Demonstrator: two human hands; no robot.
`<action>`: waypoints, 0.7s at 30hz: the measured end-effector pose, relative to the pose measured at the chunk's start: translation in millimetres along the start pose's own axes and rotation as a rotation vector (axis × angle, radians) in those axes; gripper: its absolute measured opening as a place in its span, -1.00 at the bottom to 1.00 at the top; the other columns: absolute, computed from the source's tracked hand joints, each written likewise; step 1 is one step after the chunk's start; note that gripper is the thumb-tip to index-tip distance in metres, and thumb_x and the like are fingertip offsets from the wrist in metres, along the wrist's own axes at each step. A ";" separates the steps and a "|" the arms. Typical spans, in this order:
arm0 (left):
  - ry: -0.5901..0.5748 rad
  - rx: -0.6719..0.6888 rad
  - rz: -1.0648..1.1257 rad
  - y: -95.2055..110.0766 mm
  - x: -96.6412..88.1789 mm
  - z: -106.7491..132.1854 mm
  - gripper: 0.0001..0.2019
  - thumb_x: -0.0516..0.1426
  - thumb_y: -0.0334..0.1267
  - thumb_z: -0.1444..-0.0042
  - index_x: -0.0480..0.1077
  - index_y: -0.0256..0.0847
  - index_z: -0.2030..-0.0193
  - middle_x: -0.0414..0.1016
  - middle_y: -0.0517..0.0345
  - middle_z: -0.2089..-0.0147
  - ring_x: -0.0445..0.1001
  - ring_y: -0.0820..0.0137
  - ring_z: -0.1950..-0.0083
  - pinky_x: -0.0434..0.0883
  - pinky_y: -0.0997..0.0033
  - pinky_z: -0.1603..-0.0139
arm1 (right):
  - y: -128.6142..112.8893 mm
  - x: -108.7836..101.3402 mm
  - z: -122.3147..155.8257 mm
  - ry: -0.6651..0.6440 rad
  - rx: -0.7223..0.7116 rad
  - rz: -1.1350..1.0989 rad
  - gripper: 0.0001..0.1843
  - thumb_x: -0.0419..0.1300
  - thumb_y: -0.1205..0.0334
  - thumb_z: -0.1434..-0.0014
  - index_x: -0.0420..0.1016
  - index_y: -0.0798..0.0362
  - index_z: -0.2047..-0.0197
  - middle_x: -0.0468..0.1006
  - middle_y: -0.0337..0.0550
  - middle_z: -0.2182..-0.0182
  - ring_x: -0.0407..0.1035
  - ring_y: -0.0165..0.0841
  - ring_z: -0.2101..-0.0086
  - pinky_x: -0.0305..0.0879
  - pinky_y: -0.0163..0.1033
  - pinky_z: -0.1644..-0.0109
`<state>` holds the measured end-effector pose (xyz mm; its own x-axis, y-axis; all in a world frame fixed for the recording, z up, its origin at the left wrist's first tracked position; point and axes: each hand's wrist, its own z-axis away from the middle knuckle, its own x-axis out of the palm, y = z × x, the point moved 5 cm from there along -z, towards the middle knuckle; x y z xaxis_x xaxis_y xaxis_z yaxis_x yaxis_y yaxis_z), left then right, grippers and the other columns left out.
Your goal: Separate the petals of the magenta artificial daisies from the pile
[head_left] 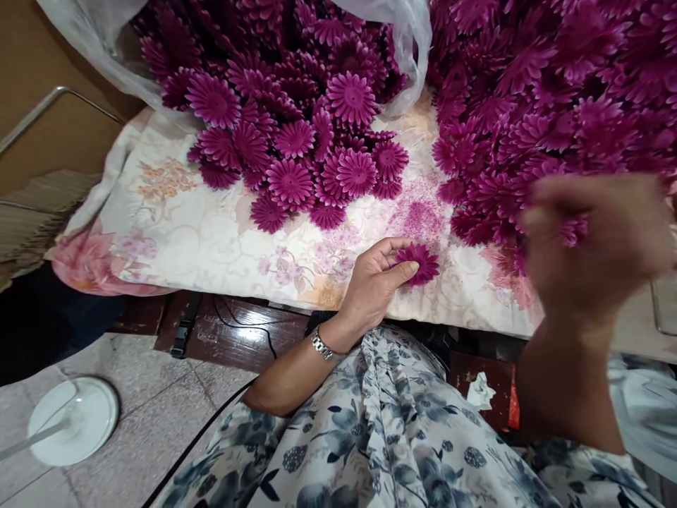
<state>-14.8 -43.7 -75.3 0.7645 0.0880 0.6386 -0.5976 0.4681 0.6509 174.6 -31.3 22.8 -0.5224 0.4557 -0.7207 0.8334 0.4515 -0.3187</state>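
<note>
My left hand pinches a single magenta artificial flower head between thumb and fingers, just above the table's front edge. The flower's face with its narrow petals is turned up. My right hand is raised at the right, smeared by motion, so its fingers and anything in them cannot be made out. Below and behind it lies a large heap of magenta flower heads. Another pile of loose flower heads sits left of centre, partly spilling from a clear plastic bag.
A floral cloth covers the table, with purple dust between the two heaps. A cardboard box stands at the far left. On the floor is a round white base. Crumpled tissue lies below the table edge.
</note>
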 end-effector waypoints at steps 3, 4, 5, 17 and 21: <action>-0.051 0.025 -0.027 0.7 2.3 0.6 -0.75 0.31 -0.32 0.16 0.47 -0.24 0.27 0.53 0.23 0.42 0.43 0.57 0.45 0.39 0.55 0.34 | -55.8 47.2 16.2 -0.197 -0.209 -0.141 -0.87 0.23 0.30 -0.10 0.45 0.08 0.23 0.47 -0.13 0.38 0.35 -0.36 0.33 0.33 -0.23 0.25; -0.069 0.030 -0.038 0.7 2.7 1.1 -0.76 0.29 -0.31 0.13 0.48 -0.24 0.25 0.53 0.22 0.40 0.42 0.57 0.44 0.38 0.55 0.34 | -62.1 57.0 19.3 -0.217 -0.202 -0.181 -0.91 0.22 0.30 -0.11 0.43 0.09 0.26 0.47 -0.13 0.42 0.35 -0.37 0.36 0.34 -0.23 0.28; -0.082 0.035 -0.053 0.5 2.6 1.7 -0.77 0.28 -0.31 0.11 0.49 -0.24 0.24 0.53 0.21 0.39 0.41 0.58 0.43 0.37 0.56 0.33 | -63.7 63.9 21.4 -0.230 -0.177 -0.211 -0.93 0.20 0.30 -0.13 0.42 0.09 0.28 0.46 -0.13 0.43 0.35 -0.37 0.37 0.35 -0.23 0.29; -0.107 0.114 -0.269 -0.6 -5.1 5.9 -0.66 0.24 -0.29 0.03 0.47 -0.19 0.05 0.43 0.25 0.47 0.38 0.54 0.38 0.34 0.56 0.28 | -62.3 68.0 33.6 -0.117 -0.144 -0.083 -0.91 0.11 0.37 -0.16 0.43 0.04 0.30 0.52 -0.13 0.43 0.38 -0.36 0.37 0.37 -0.21 0.28; -0.082 0.101 -0.144 3.8 -4.8 5.3 -0.61 0.28 -0.28 0.08 0.40 -0.15 0.04 0.42 0.29 0.46 0.35 0.59 0.43 0.31 0.61 0.32 | -63.1 65.1 33.3 -0.096 -0.125 -0.079 -0.88 0.12 0.38 -0.16 0.44 0.03 0.24 0.55 -0.14 0.41 0.42 -0.37 0.35 0.40 -0.24 0.26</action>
<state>-22.0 -47.0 -73.8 0.8240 -0.0478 0.5646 -0.5079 0.3793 0.7734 94.0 -55.6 -24.5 -0.5604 0.3426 -0.7540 0.7588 0.5773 -0.3017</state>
